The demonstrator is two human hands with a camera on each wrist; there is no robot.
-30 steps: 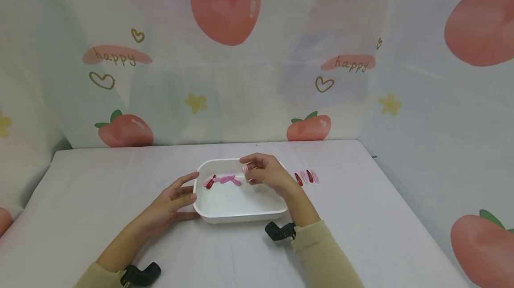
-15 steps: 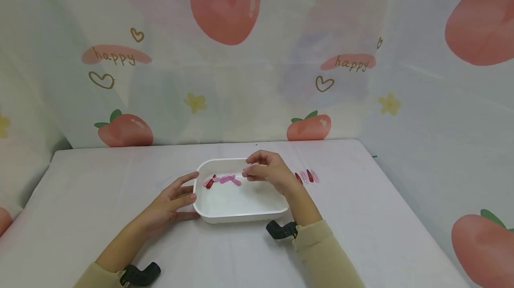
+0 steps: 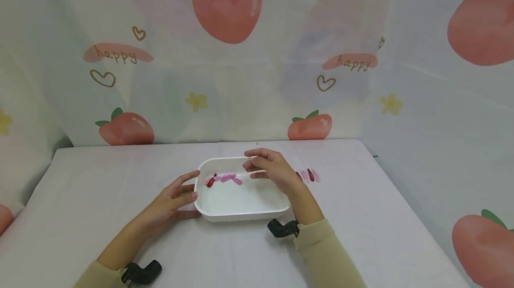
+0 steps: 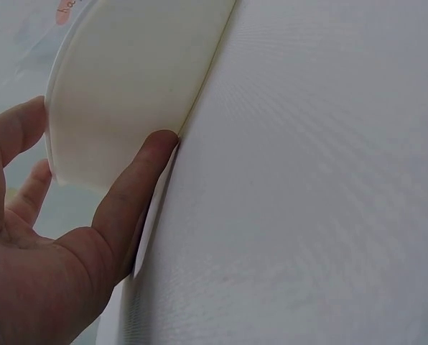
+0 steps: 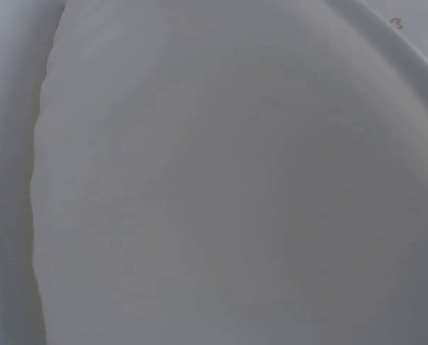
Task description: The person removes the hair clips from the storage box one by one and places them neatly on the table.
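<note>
A white rectangular tray (image 3: 233, 201) sits on the table. Along its left end lie several snap hair clips (image 3: 226, 178), pink and magenta, with a dark red one (image 3: 210, 182). My left hand (image 3: 170, 201) spreads its fingers against the tray's left side; the left wrist view has its fingertips on the rim and the outer wall (image 4: 121, 108). My right hand (image 3: 277, 170) hovers over the tray's far right part, fingertips together around a small hair clip, mostly hidden by the fingers. Only the tray's pale surface (image 5: 221, 180) fills the right wrist view, without the hand.
Right of the tray, partly behind my right wrist, a row of red and pink hair clips (image 3: 310, 175) lies side by side on the white tablecloth (image 3: 385, 216). A patterned cloth backdrop (image 3: 241, 83) stands behind the table.
My right hand has risen slightly and its fingers have shifted around the pink hair clip, which shows less now. The left hand and the clips in the tray stay put.
</note>
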